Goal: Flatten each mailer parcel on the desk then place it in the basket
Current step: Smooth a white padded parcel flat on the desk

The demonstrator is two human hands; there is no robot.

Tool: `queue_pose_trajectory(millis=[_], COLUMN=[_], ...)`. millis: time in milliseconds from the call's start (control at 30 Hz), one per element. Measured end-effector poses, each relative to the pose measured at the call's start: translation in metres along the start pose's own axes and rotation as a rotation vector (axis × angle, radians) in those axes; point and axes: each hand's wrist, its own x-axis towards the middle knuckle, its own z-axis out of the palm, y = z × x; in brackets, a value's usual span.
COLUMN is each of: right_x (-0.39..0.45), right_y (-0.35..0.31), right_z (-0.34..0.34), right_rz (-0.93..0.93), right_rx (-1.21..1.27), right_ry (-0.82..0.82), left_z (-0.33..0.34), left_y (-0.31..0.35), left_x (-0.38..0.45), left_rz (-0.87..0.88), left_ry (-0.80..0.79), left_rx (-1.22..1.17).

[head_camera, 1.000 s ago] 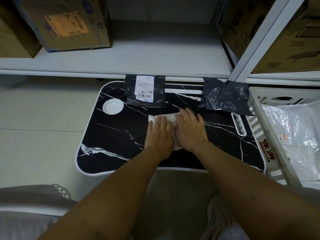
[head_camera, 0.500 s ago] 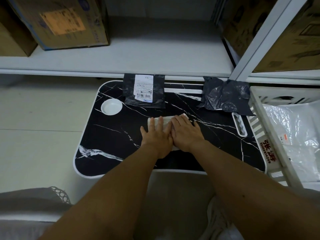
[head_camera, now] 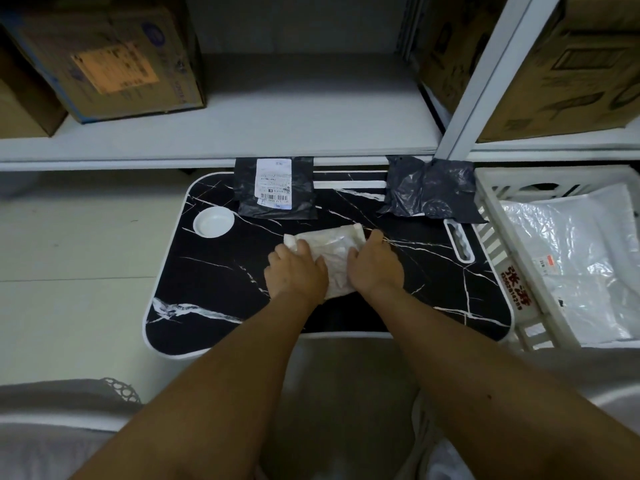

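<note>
White mailer parcel (head_camera: 331,249) under both hands' fingers (head_camera: 300,249).

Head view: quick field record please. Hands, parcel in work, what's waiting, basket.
left hand: grips left side of white mailer parcel
right hand: grips its right side
parcel location: middle of black marble-pattern desk
waiting: labelled black mailer, crumpled black mailer, both at far edge
basket: right of desk, holds white mailers
</note>
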Motion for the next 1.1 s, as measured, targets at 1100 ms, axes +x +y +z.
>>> queue_pose_trajectory(millis=[1100], right_x=[0.045], right_y=[0.218], right_z=[-0.265], right_rz=[0.216], right_rx=[-0.015], right_ry=[-0.154], left_z=[-0.044], left_y=[0.284], left_x=[-0.059], left_rz=[0.602], left_ry=[-0.118], left_rx=[-0.300])
